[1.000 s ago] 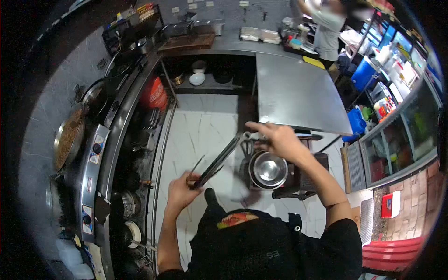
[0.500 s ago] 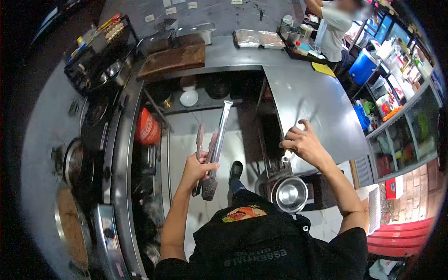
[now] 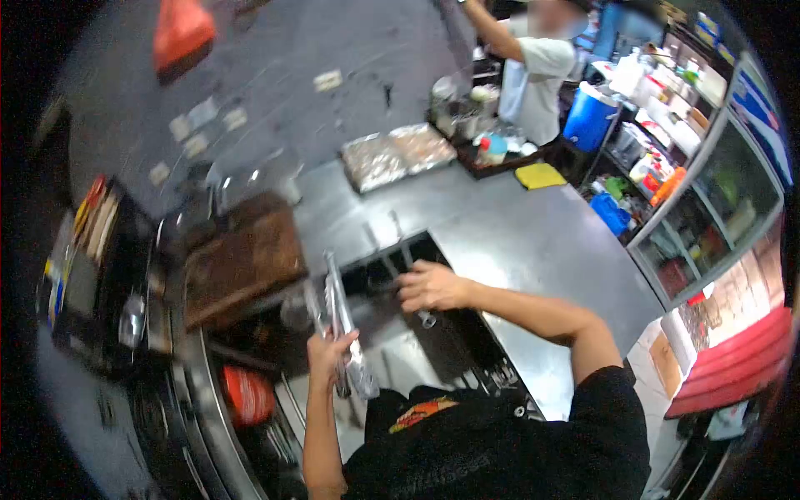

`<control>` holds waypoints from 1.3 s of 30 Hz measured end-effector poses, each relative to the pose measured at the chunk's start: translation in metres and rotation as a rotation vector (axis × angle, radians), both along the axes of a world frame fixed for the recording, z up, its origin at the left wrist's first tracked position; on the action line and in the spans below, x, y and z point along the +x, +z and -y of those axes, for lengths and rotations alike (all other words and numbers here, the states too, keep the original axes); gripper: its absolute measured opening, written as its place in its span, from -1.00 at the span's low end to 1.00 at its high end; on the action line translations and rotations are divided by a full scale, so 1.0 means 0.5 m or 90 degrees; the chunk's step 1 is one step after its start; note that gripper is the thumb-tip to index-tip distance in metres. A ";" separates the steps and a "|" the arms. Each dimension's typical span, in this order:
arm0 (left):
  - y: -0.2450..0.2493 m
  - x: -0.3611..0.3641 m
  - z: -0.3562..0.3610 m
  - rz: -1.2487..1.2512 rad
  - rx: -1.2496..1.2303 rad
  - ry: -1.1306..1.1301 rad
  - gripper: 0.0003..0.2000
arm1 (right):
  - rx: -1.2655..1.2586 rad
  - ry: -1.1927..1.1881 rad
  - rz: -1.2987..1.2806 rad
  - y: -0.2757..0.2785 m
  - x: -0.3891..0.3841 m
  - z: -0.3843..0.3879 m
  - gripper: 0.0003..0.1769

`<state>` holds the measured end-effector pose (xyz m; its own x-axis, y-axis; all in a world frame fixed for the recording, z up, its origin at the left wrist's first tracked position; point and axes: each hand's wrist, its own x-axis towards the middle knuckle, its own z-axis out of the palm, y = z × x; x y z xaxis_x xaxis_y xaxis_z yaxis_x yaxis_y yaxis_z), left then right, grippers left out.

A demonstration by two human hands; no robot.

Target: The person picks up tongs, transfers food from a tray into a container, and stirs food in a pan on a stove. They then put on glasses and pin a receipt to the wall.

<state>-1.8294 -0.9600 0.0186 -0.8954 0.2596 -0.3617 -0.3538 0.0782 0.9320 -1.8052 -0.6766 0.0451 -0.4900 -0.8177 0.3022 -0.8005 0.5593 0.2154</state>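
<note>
My left hand point(image 3: 329, 354) is closed around a bundle of metal tongs point(image 3: 339, 304), whose long arms point up and away from me. To its right, my right hand point(image 3: 435, 287) grips slender metal tongs point(image 3: 404, 250). Their two thin prongs spread apart beyond my fingers, and a small ring shows below the hand. Both hands are raised in front of the steel counter point(image 3: 533, 242), over its inner edge and the dark opening beneath. Motion blur softens the tong tips.
A brown wooden board point(image 3: 246, 262) lies at the left, near foil-covered trays point(image 3: 400, 154). A yellow cloth point(image 3: 540, 175) rests by a dark tray with bottles. Another person in a light shirt point(image 3: 546, 83) stands beyond the counter. Shelves point(image 3: 667, 125) are at the right; a red bag point(image 3: 248, 396) hangs low left.
The view has swung toward the counter and wall. Both hands, still holding tongs, now appear closer together, nearer the counter's inner edge. The floor and metal pot are mostly out of sight.
</note>
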 end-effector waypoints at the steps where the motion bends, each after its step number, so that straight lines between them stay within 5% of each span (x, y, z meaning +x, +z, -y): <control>1: -0.036 -0.052 -0.004 -0.008 -0.004 -0.001 -0.76 | 0.012 0.014 0.006 -0.007 -0.046 -0.001 -0.89; 7: -0.068 -0.269 0.011 -0.081 -0.078 0.024 -0.66 | -0.011 0.019 0.044 -0.009 -0.205 0.046 -0.82; 13: -0.060 -0.409 0.197 -0.346 -0.452 0.071 -0.63 | -0.025 0.068 0.071 -0.006 -0.344 0.110 -0.85; 14: 0.000 -0.426 0.210 -0.240 -0.616 0.057 -0.65 | -0.025 0.096 0.068 -0.023 -0.372 0.121 -0.85; 21: 0.008 -0.533 0.383 -0.443 -0.683 0.111 -0.57 | 0.052 0.277 0.119 -0.137 -0.576 0.249 -0.84; 25: 0.021 -0.621 0.440 -0.502 -0.771 0.000 -0.67 | 0.100 0.311 0.156 -0.221 -0.687 0.290 -0.77; 27: 0.008 -0.678 0.470 -0.590 -0.777 -0.078 -0.68 | 0.032 0.234 0.175 -0.239 -0.721 0.284 -0.72; 32: -0.034 -0.788 0.503 -0.512 -0.819 -0.168 -0.66 | -0.043 0.128 0.376 -0.221 -0.734 0.253 -0.58; 39: -0.057 -0.840 0.499 -0.467 -0.840 -0.171 -0.36 | -0.177 0.021 0.324 -0.169 -0.663 0.261 -0.55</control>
